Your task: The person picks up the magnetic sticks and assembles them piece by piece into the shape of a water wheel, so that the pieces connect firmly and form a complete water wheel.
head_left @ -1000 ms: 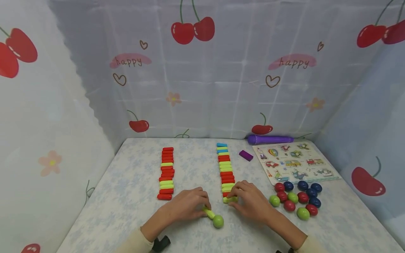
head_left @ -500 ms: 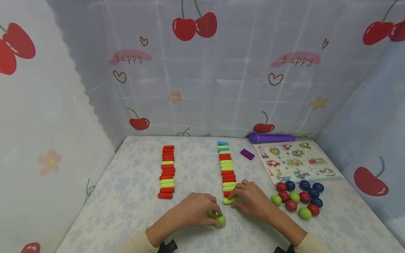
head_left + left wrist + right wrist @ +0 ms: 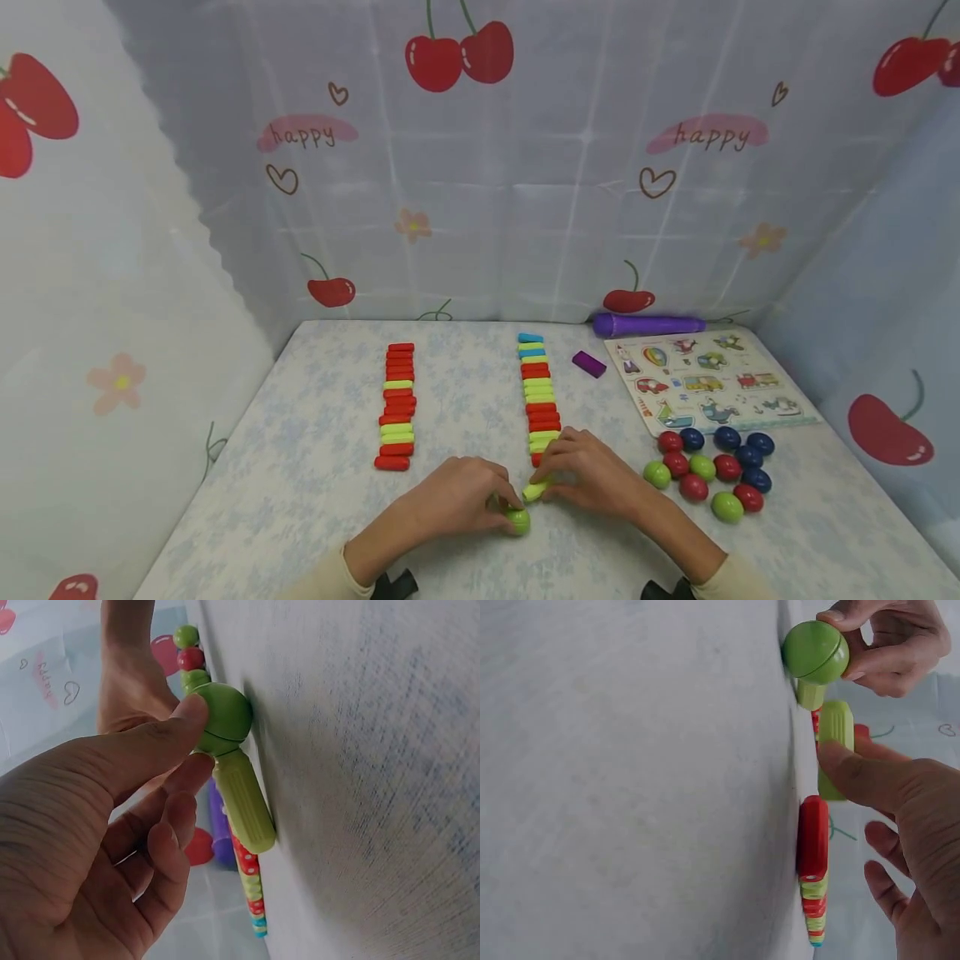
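Note:
My left hand [image 3: 504,508] pinches a green ball [image 3: 517,521] with a light green stick on it, low on the table [image 3: 300,467]. In the left wrist view the thumb presses the ball [image 3: 221,716] and the stick [image 3: 244,799] runs along the table. My right hand [image 3: 546,483] pinches a second light green stick [image 3: 536,490], tilted, one end close to the ball. The right wrist view shows that stick [image 3: 835,742] under the thumb, beside the ball [image 3: 815,651]. A red stick [image 3: 814,836] ends the row behind it.
Two rows of red, green and blue sticks lie on the table, one on the left [image 3: 396,404] and one in the middle [image 3: 536,387]. Several coloured balls [image 3: 712,471] sit at the right, with a puzzle board [image 3: 705,383], a purple block [image 3: 588,363] and a purple cylinder [image 3: 648,324] behind.
My left hand has closed over the ball piece's stick and shifted right. My right hand has drawn the green stick off the middle row's near end and tilted it toward the ball.

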Available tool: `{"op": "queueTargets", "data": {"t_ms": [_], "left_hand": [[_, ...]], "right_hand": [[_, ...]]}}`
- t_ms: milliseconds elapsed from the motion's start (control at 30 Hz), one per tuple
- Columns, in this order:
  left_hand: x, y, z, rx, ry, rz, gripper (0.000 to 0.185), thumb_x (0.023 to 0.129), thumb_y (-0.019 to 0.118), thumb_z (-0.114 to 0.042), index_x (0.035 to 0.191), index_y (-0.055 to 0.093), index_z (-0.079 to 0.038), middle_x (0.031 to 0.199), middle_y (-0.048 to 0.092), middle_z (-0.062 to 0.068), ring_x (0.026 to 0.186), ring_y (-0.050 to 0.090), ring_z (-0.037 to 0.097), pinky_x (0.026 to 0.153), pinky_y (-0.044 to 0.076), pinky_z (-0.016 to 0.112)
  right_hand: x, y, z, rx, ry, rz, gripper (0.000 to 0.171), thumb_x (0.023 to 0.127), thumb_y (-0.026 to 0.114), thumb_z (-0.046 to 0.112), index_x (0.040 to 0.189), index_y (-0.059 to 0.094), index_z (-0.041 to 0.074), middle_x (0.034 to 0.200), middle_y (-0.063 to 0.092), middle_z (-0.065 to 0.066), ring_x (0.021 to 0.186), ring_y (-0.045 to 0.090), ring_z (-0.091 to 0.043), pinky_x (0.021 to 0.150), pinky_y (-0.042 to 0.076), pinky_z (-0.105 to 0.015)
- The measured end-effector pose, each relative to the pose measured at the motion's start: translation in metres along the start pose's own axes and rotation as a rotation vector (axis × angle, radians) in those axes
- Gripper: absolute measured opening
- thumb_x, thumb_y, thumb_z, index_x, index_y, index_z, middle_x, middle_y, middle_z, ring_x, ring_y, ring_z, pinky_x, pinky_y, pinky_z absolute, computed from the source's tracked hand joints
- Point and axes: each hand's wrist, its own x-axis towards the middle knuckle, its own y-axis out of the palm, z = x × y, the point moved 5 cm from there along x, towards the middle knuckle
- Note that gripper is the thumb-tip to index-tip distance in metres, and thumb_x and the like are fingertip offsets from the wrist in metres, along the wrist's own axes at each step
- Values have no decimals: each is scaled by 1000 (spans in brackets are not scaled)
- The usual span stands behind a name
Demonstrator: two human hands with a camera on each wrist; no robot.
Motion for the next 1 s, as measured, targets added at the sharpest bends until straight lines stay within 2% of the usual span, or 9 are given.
{"op": "queueTargets", "data": {"t_ms": [167, 333, 500, 600, 667, 767, 900, 1000], "left_hand": [[0, -2, 1, 9, 6, -3, 22, 88, 92, -31, 110, 87, -28, 90, 70, -25, 73, 56, -14, 60, 44, 11], [1, -2, 1, -14, -2, 11, 24, 88, 92, -29, 111, 87, -27, 91, 71, -25, 73, 56, -11, 61, 44, 11], [0, -2, 0, -3, -2, 15, 23, 88, 92, -29, 111, 87, -28, 94, 72, -24, 72, 54, -11, 61, 44, 12], [0, -2, 0, -6, 3, 15, 23, 89, 92, -29, 111, 87, -28, 94, 71, -24, 73, 55, -11, 63, 45, 11], [0, -3, 0, -13, 6, 18, 23, 88, 92, -29, 111, 87, -27, 92, 71, -25, 75, 56, -11, 64, 45, 10], [1, -4, 0, -6, 6, 17, 24, 88, 92, -30, 110, 87, -27, 90, 70, -25, 75, 57, -10, 65, 45, 10], [1, -3, 0, -3, -1, 17, 23, 88, 92, -33, 109, 87, -26, 89, 70, -24, 74, 56, -10, 66, 45, 10], [1, 0, -1, -28, -3, 23, 21, 89, 91, -33, 108, 87, -25, 88, 70, -24, 74, 56, -9, 67, 46, 11]], "right_hand": [[5, 0, 4, 40, -29, 28, 24, 91, 88, 24, 110, 83, 37, 109, 72, 26, 110, 59, -5, 101, 48, -42], [9, 1, 5, 30, -66, 2, 22, 90, 89, 22, 107, 84, 36, 108, 71, 26, 109, 58, -4, 99, 47, -38], [11, 5, 8, 13, -154, -38, 22, 88, 90, 17, 103, 85, 33, 106, 73, 23, 105, 59, -4, 95, 47, -36], [12, 6, 9, 18, -164, -24, 22, 89, 90, 17, 104, 85, 32, 107, 73, 22, 105, 59, -4, 95, 47, -36], [13, 5, 7, 27, -137, -9, 22, 90, 89, 19, 107, 84, 32, 108, 73, 22, 107, 60, -4, 97, 48, -38], [13, -1, 2, 27, -46, -26, 24, 91, 88, 20, 111, 83, 32, 111, 72, 23, 109, 60, -6, 99, 50, -39], [10, -12, -9, -35, 98, -90, 26, 89, 90, 19, 111, 84, 31, 108, 72, 24, 104, 58, -7, 93, 54, -37], [5, -14, -16, -88, 156, -91, 25, 87, 92, 20, 108, 85, 32, 104, 73, 23, 101, 59, -7, 90, 56, -36]]}}
